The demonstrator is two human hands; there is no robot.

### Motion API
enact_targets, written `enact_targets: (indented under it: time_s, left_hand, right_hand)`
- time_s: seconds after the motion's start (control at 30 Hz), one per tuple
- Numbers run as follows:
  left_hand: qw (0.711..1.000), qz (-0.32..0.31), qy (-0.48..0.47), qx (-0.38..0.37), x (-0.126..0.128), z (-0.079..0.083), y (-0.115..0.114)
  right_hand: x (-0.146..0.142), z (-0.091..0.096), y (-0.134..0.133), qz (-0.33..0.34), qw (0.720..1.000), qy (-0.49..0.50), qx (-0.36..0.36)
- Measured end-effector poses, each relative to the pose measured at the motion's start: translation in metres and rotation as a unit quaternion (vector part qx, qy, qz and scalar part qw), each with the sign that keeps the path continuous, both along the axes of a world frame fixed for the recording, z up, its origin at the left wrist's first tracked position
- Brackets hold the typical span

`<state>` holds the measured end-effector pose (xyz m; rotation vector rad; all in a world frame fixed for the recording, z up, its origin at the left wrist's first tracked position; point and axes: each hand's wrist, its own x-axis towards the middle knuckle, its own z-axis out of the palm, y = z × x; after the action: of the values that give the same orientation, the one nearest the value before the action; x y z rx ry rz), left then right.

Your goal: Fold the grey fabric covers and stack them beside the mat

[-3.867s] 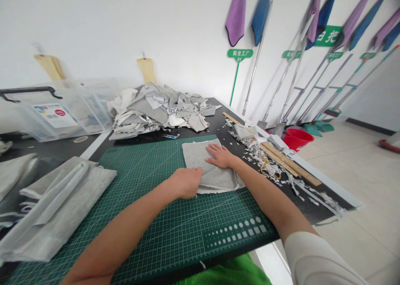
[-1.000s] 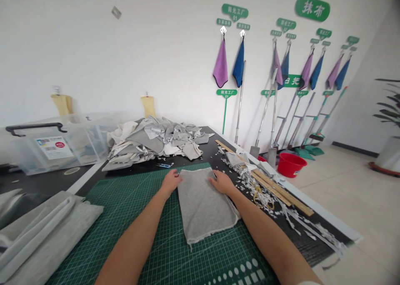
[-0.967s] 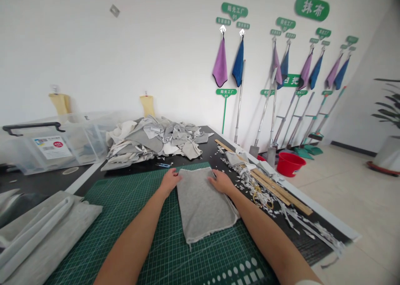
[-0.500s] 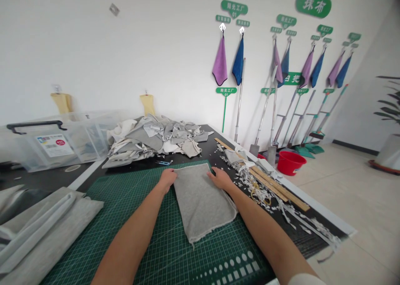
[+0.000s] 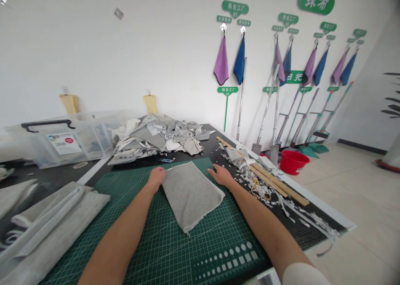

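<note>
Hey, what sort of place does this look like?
Probably a small fabric-cutting workshop: there's a green cutting mat on the bench, a heap of grey and white fabric offcuts behind it, and scattered fabric trimmings to the right.

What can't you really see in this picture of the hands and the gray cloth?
Head view:
Palm of the left hand: its back hides it.
Small blue-handled tool: too small to name.
Label on the clear plastic box: too small to read.
Lower scraps in the fabric pile: upper pieces hide them.
Folded gray cloth: the left edge cuts it off.
</note>
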<state>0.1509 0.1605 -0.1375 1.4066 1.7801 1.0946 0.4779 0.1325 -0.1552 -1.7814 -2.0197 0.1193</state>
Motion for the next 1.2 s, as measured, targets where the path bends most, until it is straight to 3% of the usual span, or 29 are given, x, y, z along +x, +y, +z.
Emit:
enact_targets:
  time_s: [0.23, 0.47, 0.57, 0.73, 0.9, 1.0, 1.1, 1.2]
  left_hand:
    - [0.997, 0.006, -0.049, -0.052, -0.002, -0.001, -0.001]
    - [0.994, 0.018, -0.030, -0.108, -0.002, 0.000, -0.003]
    - [0.995, 0.013, -0.010, -0.094, -0.002, 0.002, -0.006]
    - [0.998, 0.008, 0.066, -0.005, 0.005, 0.016, -0.017]
    - [0.983, -0.062, 0.147, 0.094, 0.026, 0.047, -0.036]
    - [0.965, -0.126, 0.190, 0.126, 0.041, 0.064, -0.060]
    - [0.915, -0.233, 0.298, 0.140, 0.054, 0.073, -0.096]
    - [0.873, -0.293, 0.373, 0.117, 0.065, 0.076, -0.133]
  right_hand:
    - [-0.002, 0.000, 0.000, 0.003, 1.000, -0.013, -0.001]
    - [-0.002, -0.001, -0.001, 0.001, 1.000, -0.019, -0.003]
    - [-0.001, -0.002, -0.001, 0.001, 1.000, -0.022, -0.006]
    - [-0.001, -0.001, -0.001, 0.000, 1.000, -0.024, -0.011]
    - [-0.001, 0.003, -0.004, -0.004, 1.000, -0.019, -0.013]
    - [-0.001, 0.004, -0.004, -0.005, 1.000, -0.016, -0.013]
    - [-0.001, 0.005, -0.004, -0.004, 1.000, -0.014, -0.013]
    - [-0.001, 0.005, -0.004, -0.004, 1.000, -0.014, -0.012]
